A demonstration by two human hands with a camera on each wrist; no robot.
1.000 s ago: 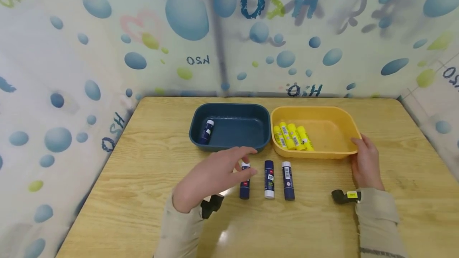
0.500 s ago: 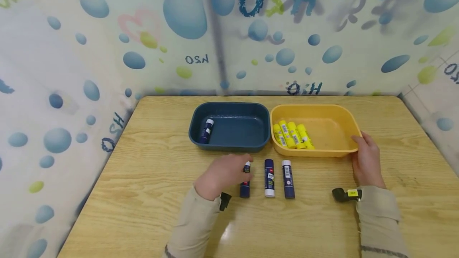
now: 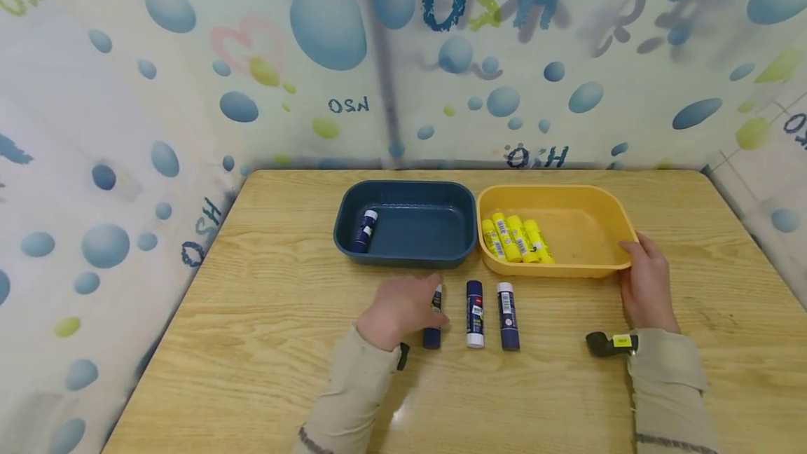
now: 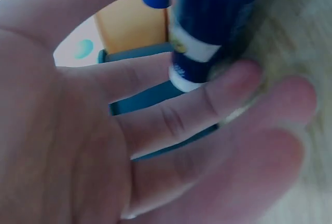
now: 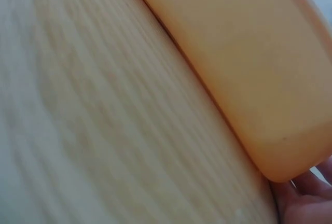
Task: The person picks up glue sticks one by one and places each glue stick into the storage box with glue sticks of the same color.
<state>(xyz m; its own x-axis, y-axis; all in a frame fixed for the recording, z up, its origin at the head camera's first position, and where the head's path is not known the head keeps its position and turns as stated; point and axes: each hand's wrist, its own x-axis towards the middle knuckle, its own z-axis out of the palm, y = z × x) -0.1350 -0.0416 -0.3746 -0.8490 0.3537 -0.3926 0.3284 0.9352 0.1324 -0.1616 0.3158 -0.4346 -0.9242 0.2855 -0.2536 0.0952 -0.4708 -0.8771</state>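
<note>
In the head view my left hand (image 3: 403,307) is over the leftmost navy glue stick (image 3: 431,338) on the table, thumb and forefinger around it. The left wrist view shows this glue stick (image 4: 207,32) between thumb and forefinger, the other fingers extended beside it; the hand partly covers it in the head view. My right hand (image 3: 648,286) grips the near right corner of the yellow tray (image 3: 586,268), thumb over its rim. Two more navy glue sticks, one (image 3: 475,314) cap toward me and one (image 3: 507,315) cap away, lie to the right of my left hand.
A dark blue tray (image 3: 403,258) touches the yellow tray's left side and holds one navy glue stick (image 3: 364,232). Several yellow glue sticks (image 3: 515,238) lie in the yellow tray's left part. A patterned curtain (image 3: 403,76) stands behind the wooden table (image 3: 265,265).
My left hand has come down and to the right, and its thumb and forefinger have closed in around the leftmost glue stick. The right hand stays at the yellow tray's corner.
</note>
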